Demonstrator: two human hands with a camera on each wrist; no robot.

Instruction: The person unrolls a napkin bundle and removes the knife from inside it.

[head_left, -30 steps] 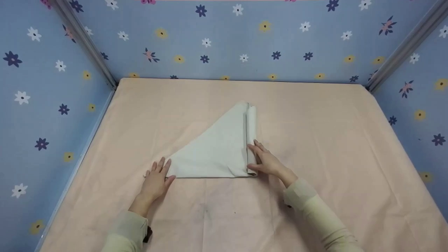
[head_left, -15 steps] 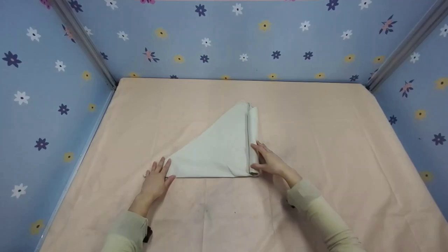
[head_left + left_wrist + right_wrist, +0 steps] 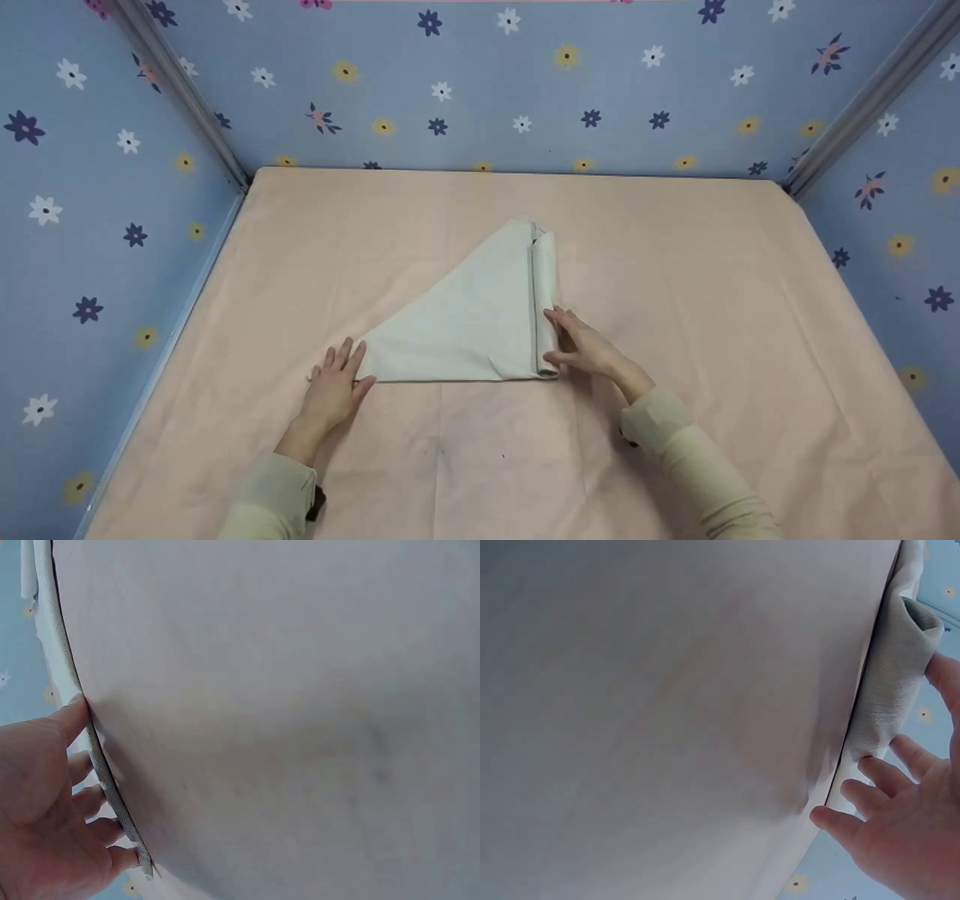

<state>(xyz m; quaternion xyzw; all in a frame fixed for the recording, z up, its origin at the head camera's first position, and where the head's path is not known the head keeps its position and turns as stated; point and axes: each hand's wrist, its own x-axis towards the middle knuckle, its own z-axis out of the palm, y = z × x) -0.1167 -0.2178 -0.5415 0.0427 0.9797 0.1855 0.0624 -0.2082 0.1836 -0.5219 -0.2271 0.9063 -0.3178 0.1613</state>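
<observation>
A pale mint cloth lies on the table in a triangular shape, with its right side turned into a narrow roll. My left hand rests on the cloth's left corner, fingers spread out. In the left wrist view, that hand's thumb and fingertips touch the cloth edge. My right hand touches the lower half of the roll, thumb near its front end and the fingers farther up. The right wrist view shows the roll's open end beside the thumb, with the fingers fairly straight.
A peach cloth with faint creases covers the table. Blue flower-patterned panels stand along the back and both sides, with grey posts at the back corners.
My right hand has shifted slightly right, and the roll has moved right with it. The left hand has stayed on the left corner.
</observation>
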